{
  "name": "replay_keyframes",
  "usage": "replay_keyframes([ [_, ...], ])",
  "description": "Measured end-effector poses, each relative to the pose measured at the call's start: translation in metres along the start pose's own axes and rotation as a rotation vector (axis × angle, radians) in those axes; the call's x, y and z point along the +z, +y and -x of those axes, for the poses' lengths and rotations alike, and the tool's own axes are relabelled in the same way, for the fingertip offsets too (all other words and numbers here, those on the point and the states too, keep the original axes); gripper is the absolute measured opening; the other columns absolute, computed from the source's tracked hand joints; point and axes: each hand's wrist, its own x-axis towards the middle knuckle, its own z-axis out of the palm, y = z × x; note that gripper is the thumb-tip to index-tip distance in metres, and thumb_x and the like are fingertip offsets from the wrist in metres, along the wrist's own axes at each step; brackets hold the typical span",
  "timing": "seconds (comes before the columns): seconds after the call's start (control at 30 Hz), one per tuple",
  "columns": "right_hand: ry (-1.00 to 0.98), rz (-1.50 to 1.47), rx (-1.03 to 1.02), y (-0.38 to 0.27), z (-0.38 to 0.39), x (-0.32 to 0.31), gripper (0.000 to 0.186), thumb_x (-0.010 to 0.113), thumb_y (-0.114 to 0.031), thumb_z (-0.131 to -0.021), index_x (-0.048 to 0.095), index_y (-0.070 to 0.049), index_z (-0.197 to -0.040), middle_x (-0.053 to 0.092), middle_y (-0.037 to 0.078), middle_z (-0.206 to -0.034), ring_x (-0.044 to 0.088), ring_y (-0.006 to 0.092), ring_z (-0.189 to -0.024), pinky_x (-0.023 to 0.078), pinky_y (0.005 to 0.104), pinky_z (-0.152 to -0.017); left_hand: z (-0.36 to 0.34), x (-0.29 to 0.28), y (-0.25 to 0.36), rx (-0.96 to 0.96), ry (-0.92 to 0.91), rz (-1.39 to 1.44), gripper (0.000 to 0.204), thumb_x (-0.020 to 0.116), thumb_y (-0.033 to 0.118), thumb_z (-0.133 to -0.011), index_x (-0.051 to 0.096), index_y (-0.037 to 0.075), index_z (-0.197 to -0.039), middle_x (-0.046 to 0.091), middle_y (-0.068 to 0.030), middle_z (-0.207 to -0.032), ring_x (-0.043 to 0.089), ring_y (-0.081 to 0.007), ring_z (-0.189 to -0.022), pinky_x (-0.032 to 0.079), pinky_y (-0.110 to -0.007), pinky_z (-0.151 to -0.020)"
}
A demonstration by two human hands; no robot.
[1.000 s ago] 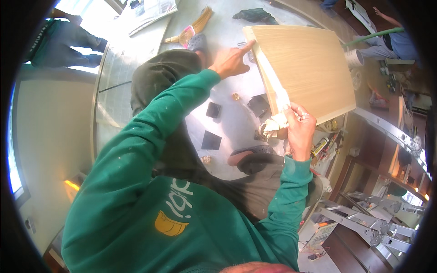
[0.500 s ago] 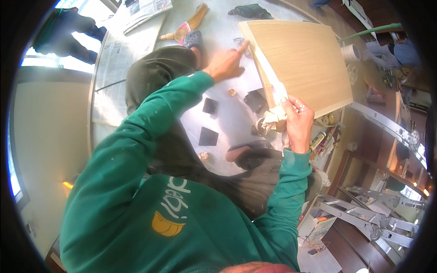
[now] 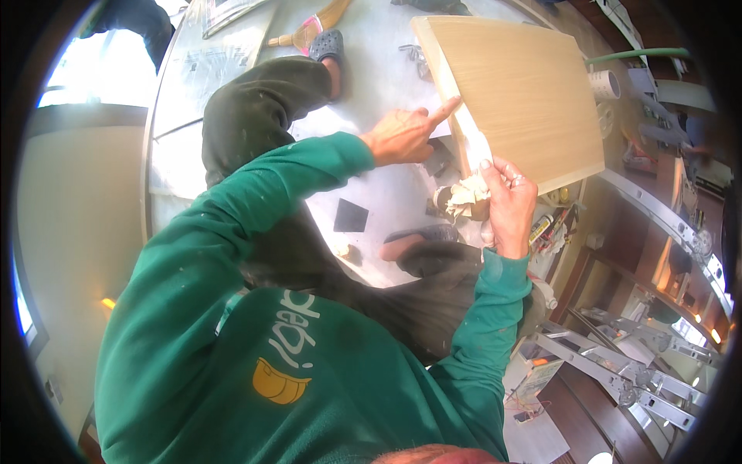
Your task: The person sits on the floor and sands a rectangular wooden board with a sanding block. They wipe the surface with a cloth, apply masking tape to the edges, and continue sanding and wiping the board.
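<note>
Head camera: A person in a green sweatshirt (image 3: 332, 387) sits on a pale floor with a light wood panel (image 3: 533, 93) directly in front of both hands. A white strip (image 3: 473, 133) runs along the panel's left edge. The left hand (image 3: 403, 138), just beside that edge, stretches its index finger to the strip near its middle, the other fingers loosely bent. The right hand (image 3: 510, 203), at the panel's lower left corner, pinches the strip's near end between thumb and fingers. Crumpled cream scraps (image 3: 467, 196) sit just beside the right hand, below the same corner.

Left of the panel, well apart, a dark clog (image 3: 328, 46) covers one foot, with a straw broom (image 3: 311, 31) near it. A black square piece (image 3: 352, 216) lies below and left of the panel. Just beyond the panel's right side stand a white bucket (image 3: 605, 85) and, lower down, a metal ladder (image 3: 671, 213).
</note>
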Motion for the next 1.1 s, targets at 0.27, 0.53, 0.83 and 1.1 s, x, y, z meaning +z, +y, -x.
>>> replay_keyframes([
  [0.27, -0.008, 0.003, 0.016, -0.0041, 0.0002, 0.0018, 0.022, 0.068, -0.009, -0.093, 0.07, 0.007, -0.107, 0.067, 0.001, -0.083, 0.055, 0.0041, -0.071, 0.044, 0.0213, -0.061, 0.0001, 0.0033, -0.0003, 0.001, -0.018, 0.011, 0.1, 0.065, 0.016, -0.074, 0.016, 0.021, -0.16, 0.066, -0.0257, -0.092, 0.067, -0.0376, -0.071, 0.055, -0.045, -0.064],
  [0.53, -0.002, 0.007, 0.029, -0.0048, -0.0006, 0.0037, 0.022, 0.068, -0.009, -0.093, 0.07, 0.008, -0.108, 0.066, 0.001, -0.081, 0.054, 0.004, -0.07, 0.043, 0.021, -0.059, -0.0007, 0.0054, 0.0008, -0.016, -0.056, -0.013, 0.109, 0.074, 0.022, -0.076, 0.005, 0.019, -0.161, 0.064, -0.022, -0.084, 0.066, -0.0403, -0.072, 0.053, -0.049, -0.066],
  [0.83, 0.001, -0.041, -0.013, -0.0022, -0.0013, 0.0042, 0.023, 0.069, -0.007, -0.093, 0.069, 0.008, -0.11, 0.068, 0.001, -0.081, 0.055, 0.0043, -0.067, 0.044, 0.0208, -0.058, -0.0009, 0.0071, 0.0, -0.007, -0.062, 0.015, 0.107, 0.071, 0.022, -0.077, 0.004, 0.018, -0.161, 0.064, -0.0226, -0.084, 0.065, -0.0404, -0.072, 0.053, -0.048, -0.068],
  [1.1, -0.017, -0.061, 0.02, 0.0004, -0.0016, 0.002, 0.023, 0.068, -0.007, -0.094, 0.069, 0.008, -0.111, 0.069, 0.003, -0.084, 0.059, 0.0058, -0.07, 0.048, 0.0213, -0.061, 0.0, 0.0081, -0.0006, -0.001, -0.062, 0.027, 0.108, 0.071, 0.021, -0.078, 0.003, 0.018, -0.161, 0.064, -0.0231, -0.084, 0.065, -0.0409, -0.073, 0.053, -0.048, -0.069],
])
